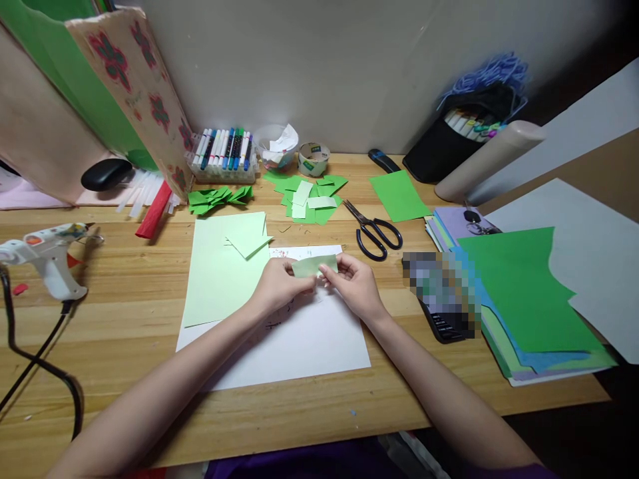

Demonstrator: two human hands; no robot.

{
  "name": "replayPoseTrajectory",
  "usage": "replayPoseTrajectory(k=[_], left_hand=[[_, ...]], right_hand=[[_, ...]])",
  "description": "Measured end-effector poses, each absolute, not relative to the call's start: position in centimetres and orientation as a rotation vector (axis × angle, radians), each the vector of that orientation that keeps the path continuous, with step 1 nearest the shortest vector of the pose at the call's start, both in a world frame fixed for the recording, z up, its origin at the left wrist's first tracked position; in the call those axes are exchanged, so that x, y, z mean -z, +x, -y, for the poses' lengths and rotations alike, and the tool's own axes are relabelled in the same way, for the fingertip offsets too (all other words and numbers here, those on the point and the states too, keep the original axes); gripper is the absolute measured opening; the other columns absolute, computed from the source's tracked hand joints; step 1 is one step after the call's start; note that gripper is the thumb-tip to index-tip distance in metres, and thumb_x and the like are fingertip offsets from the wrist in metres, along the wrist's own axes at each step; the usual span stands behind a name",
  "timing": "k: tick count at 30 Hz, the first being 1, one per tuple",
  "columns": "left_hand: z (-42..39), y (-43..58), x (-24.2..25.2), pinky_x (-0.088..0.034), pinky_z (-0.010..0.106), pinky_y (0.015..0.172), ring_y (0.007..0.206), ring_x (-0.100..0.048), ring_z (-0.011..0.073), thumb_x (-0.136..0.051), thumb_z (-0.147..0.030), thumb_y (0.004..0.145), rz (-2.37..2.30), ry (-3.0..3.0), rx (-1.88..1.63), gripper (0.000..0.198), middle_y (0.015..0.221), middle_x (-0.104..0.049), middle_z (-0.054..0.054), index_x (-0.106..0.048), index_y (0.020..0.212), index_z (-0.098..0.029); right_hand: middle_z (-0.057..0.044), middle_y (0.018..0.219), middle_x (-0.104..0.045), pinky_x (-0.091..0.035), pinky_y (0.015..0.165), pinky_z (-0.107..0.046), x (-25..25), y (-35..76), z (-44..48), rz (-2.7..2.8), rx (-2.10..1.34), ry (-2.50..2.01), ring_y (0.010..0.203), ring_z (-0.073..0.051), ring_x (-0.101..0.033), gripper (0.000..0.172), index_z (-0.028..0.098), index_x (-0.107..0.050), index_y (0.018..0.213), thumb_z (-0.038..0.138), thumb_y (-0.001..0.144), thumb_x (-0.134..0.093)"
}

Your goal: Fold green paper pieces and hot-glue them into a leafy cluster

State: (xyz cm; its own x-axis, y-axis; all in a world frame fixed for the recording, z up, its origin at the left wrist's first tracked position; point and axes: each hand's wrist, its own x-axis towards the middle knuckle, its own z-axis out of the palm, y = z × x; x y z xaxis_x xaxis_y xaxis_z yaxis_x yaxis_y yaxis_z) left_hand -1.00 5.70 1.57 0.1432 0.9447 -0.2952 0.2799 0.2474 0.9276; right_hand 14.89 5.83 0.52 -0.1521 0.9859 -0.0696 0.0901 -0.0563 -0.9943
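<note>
So I've got a small pale green strip (pixel 307 267) pinched between both hands, around the middle of the frame. My left hand (pixel 279 285) has its left end, my right hand (pixel 358 287) the other. They're over a white sheet (pixel 319 346) and hide some of it. A light green sheet (pixel 219 279) overlaps that one's left side, with a folded piece (pixel 253 247) lying on top. Scissors (pixel 366 221) sit just past my right hand, blades toward a heap of green cutouts (pixel 323 215), so that side's crowded. The thing right of centre (pixel 442 293) is blurred out. A paper stack (pixel 509 286) fills the right, and a glue gun (pixel 54 263) takes the far left.

Containers: the clear box (pixel 224 175) at upper left is packed with markers (pixel 224 150), the clear bowl (pixel 274 158) beside it has white scraps (pixel 284 138), and the black pouch (pixel 433 152) at upper right holds pens (pixel 474 126).
</note>
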Motion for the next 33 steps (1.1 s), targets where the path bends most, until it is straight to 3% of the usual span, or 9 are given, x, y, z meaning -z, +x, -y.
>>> replayPoseTrajectory(k=[10,19,24,28,33], left_hand=[[-5.9,-1.2,-1.7,-0.029,0.021,0.041,0.044,-0.046,0.0097,-0.059,-0.026,0.061,-1.508,1.379,-0.713,0.017,0.048,-0.056,0.001,-0.058,0.050,-0.012],[-6.7,-2.2,-1.1,-0.047,0.025,0.053,0.056,-0.061,0.0155,-0.060,-0.019,0.060,-1.495,1.160,-0.881,0.008,0.059,-0.066,0.006,-0.063,0.059,-0.013],[-6.9,-1.9,-1.3,-0.049,0.027,0.055,0.059,-0.062,0.0156,-0.061,-0.034,0.069,-1.375,1.096,-0.960,0.022,0.069,-0.067,0.007,-0.063,0.073,-0.012],[-6.5,-1.3,-1.4,-0.044,0.024,0.051,0.053,-0.060,0.0140,-0.063,-0.040,0.070,-1.294,1.191,-0.863,0.030,0.055,-0.062,0.003,-0.053,0.059,-0.014],[-6.5,-1.3,-1.3,-0.045,0.024,0.053,0.055,-0.062,0.0155,-0.066,-0.043,0.068,-1.250,1.061,-0.866,0.034,0.052,-0.060,0.002,-0.050,0.058,-0.014]], right_hand=[[0.001,0.058,-0.057,-0.046,0.048,-0.024,-0.7,15.1,-5.9,1.360,-1.347,-1.297,0.051,-0.011,-0.054,0.029,0.019,-0.049,0.064,0.042,0.071,-0.065],[-0.002,0.058,-0.061,-0.048,0.049,-0.022,-1.0,16.2,-6.8,1.228,-1.225,-1.373,0.051,-0.012,-0.057,0.032,0.016,-0.055,0.065,0.045,0.066,-0.069],[-0.001,0.056,-0.061,-0.047,0.047,-0.021,-0.7,16.3,-7.1,1.176,-1.324,-1.368,0.048,-0.010,-0.055,0.034,0.015,-0.057,0.066,0.045,0.062,-0.071],[-0.001,0.058,-0.059,-0.048,0.048,-0.022,-0.2,15.8,-7.0,1.196,-1.470,-1.327,0.048,-0.010,-0.054,0.037,0.015,-0.056,0.065,0.047,0.058,-0.073],[0.003,0.057,-0.052,-0.047,0.048,-0.023,0.1,16.1,-7.1,1.172,-1.279,-1.338,0.049,-0.010,-0.052,0.033,0.017,-0.052,0.062,0.043,0.059,-0.073]])
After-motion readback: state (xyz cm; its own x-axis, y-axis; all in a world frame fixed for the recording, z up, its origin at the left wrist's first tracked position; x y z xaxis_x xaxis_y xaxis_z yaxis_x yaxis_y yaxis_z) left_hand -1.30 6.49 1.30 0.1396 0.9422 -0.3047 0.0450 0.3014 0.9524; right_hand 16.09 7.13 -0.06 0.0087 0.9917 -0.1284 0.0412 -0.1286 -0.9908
